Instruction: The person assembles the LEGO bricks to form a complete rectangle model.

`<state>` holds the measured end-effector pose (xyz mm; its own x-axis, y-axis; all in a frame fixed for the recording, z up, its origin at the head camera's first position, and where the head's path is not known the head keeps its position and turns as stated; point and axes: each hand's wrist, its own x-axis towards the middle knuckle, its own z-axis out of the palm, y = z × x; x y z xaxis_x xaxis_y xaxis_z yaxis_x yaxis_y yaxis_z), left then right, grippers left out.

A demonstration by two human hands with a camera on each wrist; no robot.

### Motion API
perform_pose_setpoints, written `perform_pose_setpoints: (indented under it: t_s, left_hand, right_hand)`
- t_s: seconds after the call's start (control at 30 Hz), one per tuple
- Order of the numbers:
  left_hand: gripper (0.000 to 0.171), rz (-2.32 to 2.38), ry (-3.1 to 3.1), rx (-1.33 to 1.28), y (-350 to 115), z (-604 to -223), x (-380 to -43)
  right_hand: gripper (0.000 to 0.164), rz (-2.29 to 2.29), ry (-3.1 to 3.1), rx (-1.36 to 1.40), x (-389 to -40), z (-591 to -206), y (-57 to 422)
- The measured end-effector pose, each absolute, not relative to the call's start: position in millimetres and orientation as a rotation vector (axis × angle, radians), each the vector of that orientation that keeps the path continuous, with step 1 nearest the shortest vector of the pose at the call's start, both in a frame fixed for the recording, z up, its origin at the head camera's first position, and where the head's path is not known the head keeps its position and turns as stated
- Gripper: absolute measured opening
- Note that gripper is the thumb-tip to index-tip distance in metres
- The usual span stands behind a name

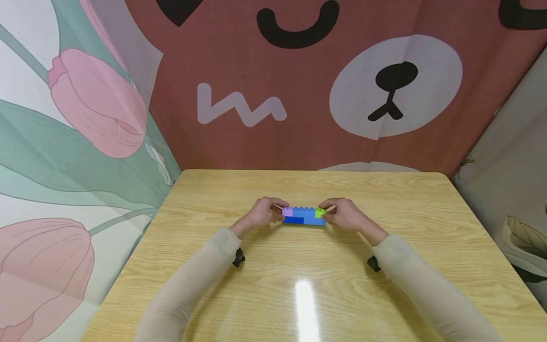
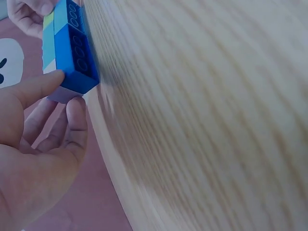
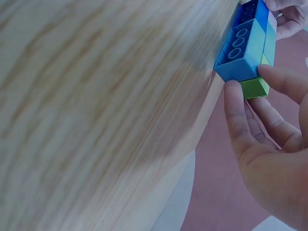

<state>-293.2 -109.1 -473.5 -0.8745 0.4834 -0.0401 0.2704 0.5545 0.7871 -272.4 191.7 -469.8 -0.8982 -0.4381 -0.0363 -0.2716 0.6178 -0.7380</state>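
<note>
A two-layer row of toy building bricks is held between both hands over the table's far middle. Its lower layer joins a dark blue brick [image 1: 293, 220] and a lighter blue brick [image 1: 314, 222]. On top sit a purple brick [image 1: 288, 212], a blue brick [image 1: 304, 213] and a green brick [image 1: 319, 214]. My left hand [image 1: 261, 212] pinches the purple and dark blue end. At the opposite end my right hand [image 1: 345, 214] pinches the green and lighter blue bricks. Both wrist views show the hollow undersides with round tubes, so the row is tilted or raised off the wood.
The wooden table [image 1: 303, 256] spreads around the hands, its far edge close to a brown bear-print curtain [image 1: 299, 142]. A tulip-print curtain [image 1: 98, 104] hangs at the left. Small black devices [image 1: 239, 258] sit under both wrists.
</note>
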Motion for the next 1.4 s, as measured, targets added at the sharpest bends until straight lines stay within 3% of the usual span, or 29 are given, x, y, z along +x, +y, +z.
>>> perform_pose_setpoints:
  t_s: [0.3,1.4]
  left_hand:
    - [0.052,1.152,2.525,0.601,-108.4,-473.6,-293.3]
    - [0.045,1.265,2.470,0.519,-110.9,-474.0,-293.5]
  right_hand:
    - [0.048,-1.167,2.595,-0.565,-273.0,-470.7,191.8]
    - [0.044,-1.147,2.570,-0.551,-279.3,-472.9,196.7]
